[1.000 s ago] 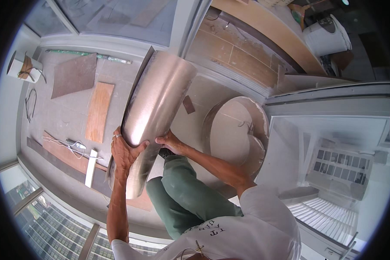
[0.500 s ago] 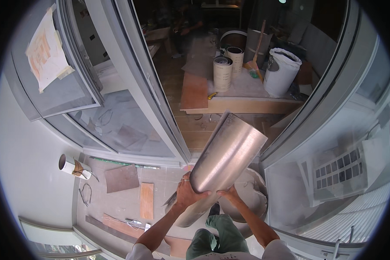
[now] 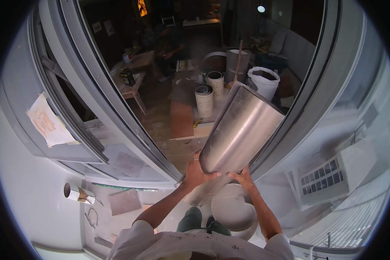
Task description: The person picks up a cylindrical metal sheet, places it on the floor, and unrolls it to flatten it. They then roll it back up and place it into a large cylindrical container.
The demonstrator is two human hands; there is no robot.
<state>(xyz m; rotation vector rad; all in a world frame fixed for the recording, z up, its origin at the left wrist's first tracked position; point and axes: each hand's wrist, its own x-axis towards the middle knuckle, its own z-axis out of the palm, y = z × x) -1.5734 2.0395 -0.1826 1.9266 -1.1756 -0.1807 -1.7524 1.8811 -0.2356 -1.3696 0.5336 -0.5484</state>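
A large roll of sheet with a brushed, metallic-looking surface (image 3: 247, 125) is tilted up and away in front of me, its far end leaning right. My left hand (image 3: 198, 173) grips its lower left edge with the fingers wrapped behind. On the lower right, my right hand (image 3: 242, 177) clasps the same roll, thumb on the near face. Both thumbs point toward each other. The sheet's loose outer edge stands off along the left side. A paler lower part of it hangs below my hands, above the floor.
A sliding door frame (image 3: 130, 91) stands on the left of the doorway. Beyond it are a cream roll (image 3: 204, 102), a white bucket (image 3: 263, 82), a wooden table (image 3: 138, 60) and a blurred person. A round pale tub (image 3: 234, 208) sits by my feet; a white tube (image 3: 79, 193) lies left.
The roll is held higher and farther right, close to the right door jamb. Both hands rose with it, still gripping. The view has tilted up toward the room.
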